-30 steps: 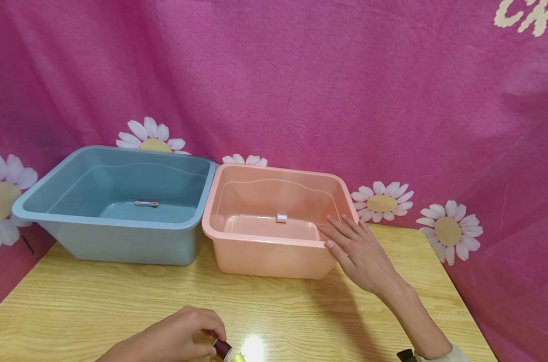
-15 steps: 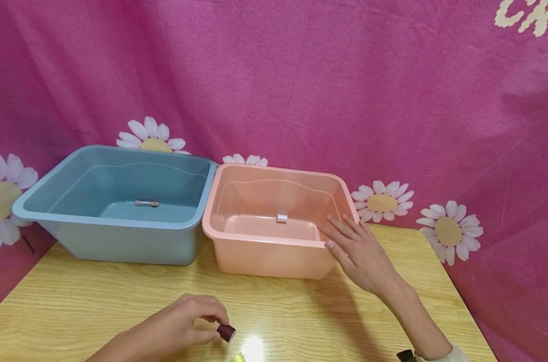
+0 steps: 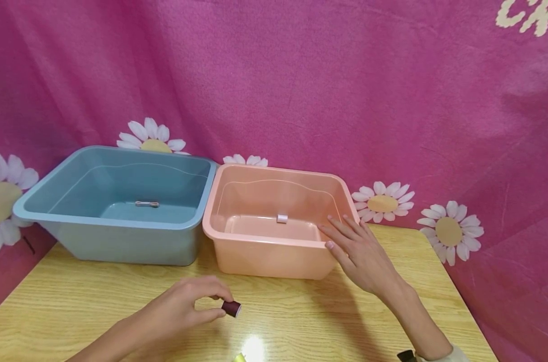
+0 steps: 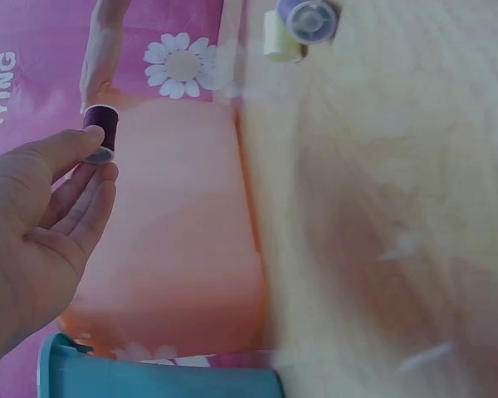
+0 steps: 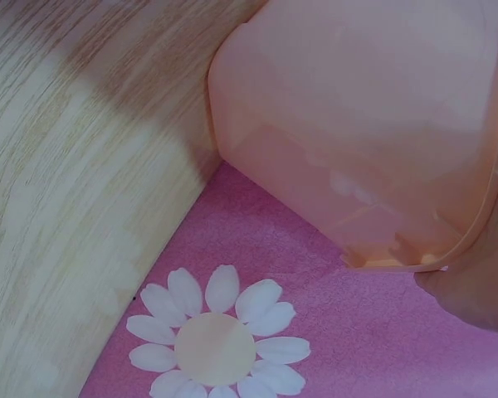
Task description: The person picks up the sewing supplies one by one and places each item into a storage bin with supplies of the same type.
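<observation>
My left hand (image 3: 183, 304) pinches a dark maroon thread spool (image 3: 231, 308) between thumb and fingertips, above the table in front of the salmon-pink tub (image 3: 269, 259). In the left wrist view this spool (image 4: 101, 133) shows white ends, with the pink tub behind it. My right hand (image 3: 366, 259) rests on that tub's right rim, its fingers spread and reaching over the inside. A small pale lilac piece, perhaps another spool (image 3: 281, 218), lies on the pink tub's floor.
Left of the pink tub stands a blue tub (image 3: 129, 241) with a narrow pale looped item (image 3: 146, 203) inside. A yellow spool (image 3: 240, 358) shows at the table's near edge. A purplish spool (image 4: 311, 21) lies beside it in the left wrist view. Behind hangs a magenta cloth (image 3: 301, 90).
My left hand has lifted the maroon spool away from the yellow one and carried it forward and slightly right, toward the pink tub. My right hand stays put.
</observation>
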`<move>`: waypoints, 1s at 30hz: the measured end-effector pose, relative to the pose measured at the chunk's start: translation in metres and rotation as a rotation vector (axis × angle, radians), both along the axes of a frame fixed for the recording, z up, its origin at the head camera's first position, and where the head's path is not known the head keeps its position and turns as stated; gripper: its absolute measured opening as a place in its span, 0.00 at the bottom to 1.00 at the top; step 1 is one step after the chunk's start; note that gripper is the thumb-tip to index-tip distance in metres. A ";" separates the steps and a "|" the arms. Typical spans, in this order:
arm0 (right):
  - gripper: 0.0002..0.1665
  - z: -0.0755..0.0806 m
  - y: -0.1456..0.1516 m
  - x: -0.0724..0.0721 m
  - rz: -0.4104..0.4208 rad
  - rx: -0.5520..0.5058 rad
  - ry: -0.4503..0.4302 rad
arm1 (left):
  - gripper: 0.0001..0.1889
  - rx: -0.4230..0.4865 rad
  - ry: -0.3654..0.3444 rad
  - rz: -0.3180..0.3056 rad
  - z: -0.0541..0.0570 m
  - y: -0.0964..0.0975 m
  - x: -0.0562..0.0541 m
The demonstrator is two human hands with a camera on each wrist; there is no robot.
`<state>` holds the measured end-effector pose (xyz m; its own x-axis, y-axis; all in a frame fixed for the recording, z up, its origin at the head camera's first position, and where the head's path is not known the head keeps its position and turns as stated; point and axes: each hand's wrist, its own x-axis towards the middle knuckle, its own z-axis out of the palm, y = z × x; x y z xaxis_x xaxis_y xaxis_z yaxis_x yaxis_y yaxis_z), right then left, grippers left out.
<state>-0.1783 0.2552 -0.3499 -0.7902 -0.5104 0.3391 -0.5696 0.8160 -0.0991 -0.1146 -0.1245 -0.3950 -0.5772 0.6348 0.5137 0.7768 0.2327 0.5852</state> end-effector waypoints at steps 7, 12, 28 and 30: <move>0.26 0.000 -0.001 0.000 -0.006 0.005 -0.010 | 0.17 -0.011 0.019 0.032 0.017 0.000 -0.008; 0.26 0.001 -0.001 0.000 -0.001 0.003 -0.009 | 0.17 -0.004 0.016 0.055 0.026 0.001 -0.012; 0.26 0.000 0.000 -0.001 0.004 0.002 0.001 | 0.17 0.055 0.132 0.188 0.049 0.004 -0.029; 0.26 0.000 0.000 -0.001 0.005 0.000 0.001 | 0.17 0.062 0.134 0.191 0.052 0.004 -0.032</move>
<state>-0.1792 0.2548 -0.3496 -0.7873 -0.5144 0.3398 -0.5736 0.8132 -0.0980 -0.1464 -0.1207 -0.3434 -0.6076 0.4859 0.6283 0.7940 0.3497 0.4973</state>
